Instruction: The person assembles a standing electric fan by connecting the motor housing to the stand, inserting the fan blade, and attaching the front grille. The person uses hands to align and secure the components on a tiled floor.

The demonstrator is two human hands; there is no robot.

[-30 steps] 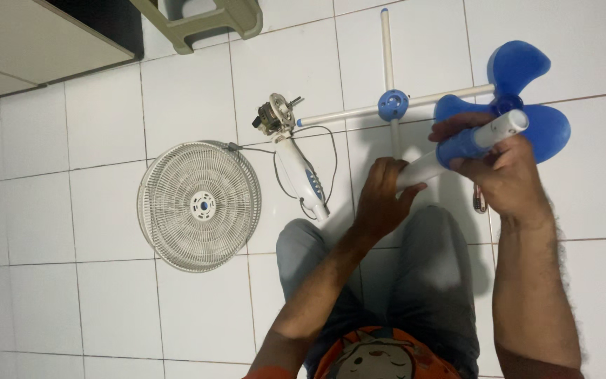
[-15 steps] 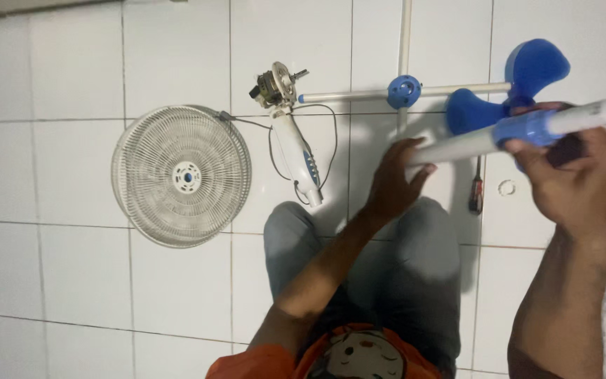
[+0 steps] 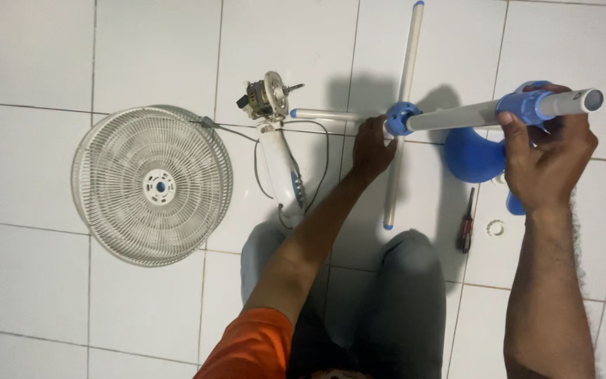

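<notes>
- The right hand (image 3: 545, 158) stayed clenched around the blue collar of the white pole (image 3: 485, 112).
- The left hand (image 3: 372, 149) had left the pole, its fingers now curled at the cross base's blue hub (image 3: 402, 118).
- The pole's lower end had swung down to that hub.

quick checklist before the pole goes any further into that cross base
1. Right hand grips the pole at its blue collar: ok.
2. Left hand rests on the cross base beside the blue hub: ok.
3. Pole's lower end meets the hub: ok; whether it is seated inside, cannot tell.
4. Pole upright on the hub: cannot tell from this view.
5. Screwdriver and white ring lie on the floor clear of the base: ok.
6. Motor cable runs close to the left hand and a base arm: not ok.
</notes>
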